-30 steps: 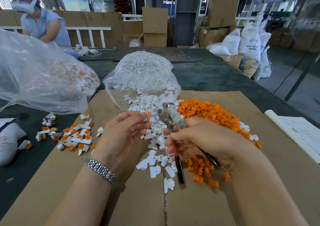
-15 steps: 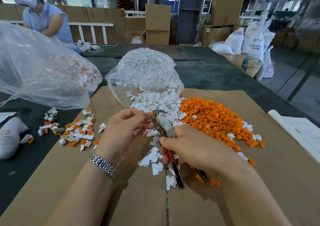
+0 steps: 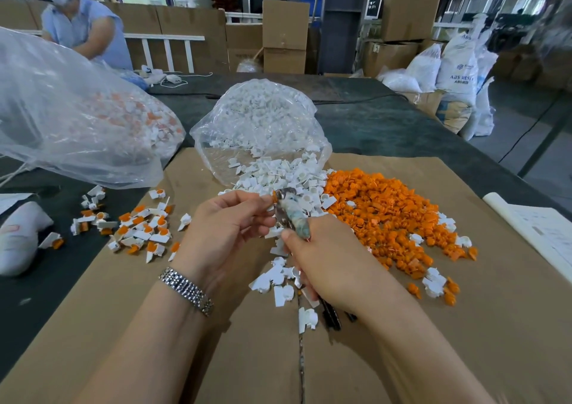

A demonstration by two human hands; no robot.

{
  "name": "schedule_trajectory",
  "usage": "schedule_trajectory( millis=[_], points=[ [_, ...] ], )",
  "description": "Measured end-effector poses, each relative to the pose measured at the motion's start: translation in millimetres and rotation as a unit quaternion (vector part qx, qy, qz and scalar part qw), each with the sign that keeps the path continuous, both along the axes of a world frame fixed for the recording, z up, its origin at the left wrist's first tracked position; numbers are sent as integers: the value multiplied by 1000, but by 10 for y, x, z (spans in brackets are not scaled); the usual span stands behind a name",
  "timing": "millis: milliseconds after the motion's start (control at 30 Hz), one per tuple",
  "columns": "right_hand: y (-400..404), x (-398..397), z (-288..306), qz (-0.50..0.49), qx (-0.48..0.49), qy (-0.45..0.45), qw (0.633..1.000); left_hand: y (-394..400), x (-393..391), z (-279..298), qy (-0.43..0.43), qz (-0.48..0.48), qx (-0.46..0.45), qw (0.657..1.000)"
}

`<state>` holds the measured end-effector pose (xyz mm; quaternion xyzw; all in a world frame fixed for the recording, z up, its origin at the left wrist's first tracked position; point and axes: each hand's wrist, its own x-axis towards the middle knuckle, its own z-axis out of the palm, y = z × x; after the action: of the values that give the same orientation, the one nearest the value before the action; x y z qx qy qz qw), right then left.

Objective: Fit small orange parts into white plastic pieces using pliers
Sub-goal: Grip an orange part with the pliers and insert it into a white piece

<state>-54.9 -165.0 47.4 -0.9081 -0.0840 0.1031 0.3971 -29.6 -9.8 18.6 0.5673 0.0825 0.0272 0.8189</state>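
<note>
My right hand (image 3: 325, 261) grips the pliers (image 3: 289, 214), jaws pointing up and away, handles sticking out below my wrist. My left hand (image 3: 226, 230) pinches a small piece with an orange part (image 3: 273, 195) at its fingertips, right against the plier jaws. The white part of that piece is mostly hidden by my fingers. A heap of loose orange parts (image 3: 387, 214) lies to the right on the cardboard sheet (image 3: 464, 326). White plastic pieces (image 3: 278, 174) spill from a clear bag (image 3: 257, 125) just beyond my hands.
Fitted white-and-orange pieces (image 3: 139, 230) lie scattered at the left. A big clear bag (image 3: 71, 125) with more of them sits at the far left. Papers (image 3: 538, 233) lie at the right edge. Another person (image 3: 83, 29) works at the far end.
Both hands have come closer together. The plier jaws now meet the piece at my left fingertips, where before they stood slightly apart from it.
</note>
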Motion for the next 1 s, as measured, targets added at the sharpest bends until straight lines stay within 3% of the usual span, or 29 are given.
schedule_trajectory(
  millis=[133, 267, 367, 433, 567, 633, 700, 767, 800, 867, 1000],
  points=[
    [2, 24, -39, -1, -2, 1, 1000, 3, -4, -15, -10, 7, -4, 1000],
    [-60, 0, 5, 22, 93, 81, 992, 34, -4, -7, -22, 1, 0, 1000],
    [-195, 25, 119, 33, 124, 134, 983, 134, -1, -49, -25, 71, 127, 989],
    [-326, 80, 175, 6, 68, 85, 994, 246, 7, -81, -11, 173, 285, 943],
    [-570, 298, 135, -74, -81, -43, 993, 382, 29, -60, 34, 298, 518, 801],
    [-649, 403, 19, -114, -142, -56, 982, 348, 16, -51, 5, 268, 565, 781],
    [-689, 472, -113, -154, -205, -63, 964, 280, -17, -59, -41, 172, 550, 816],
    [-707, 503, -224, -179, -267, -83, 943, 230, -42, -74, -28, 28, 518, 855],
    [-711, 509, -267, -186, -289, -93, 935, 213, -49, -74, -9, -42, 513, 857],
    [-714, 526, -340, -193, -309, -106, 925, 197, -48, -83, 18, -131, 526, 840],
    [-706, 559, -429, -196, -304, -114, 925, 130, -41, -120, 13, -176, 562, 808]
  ],
)
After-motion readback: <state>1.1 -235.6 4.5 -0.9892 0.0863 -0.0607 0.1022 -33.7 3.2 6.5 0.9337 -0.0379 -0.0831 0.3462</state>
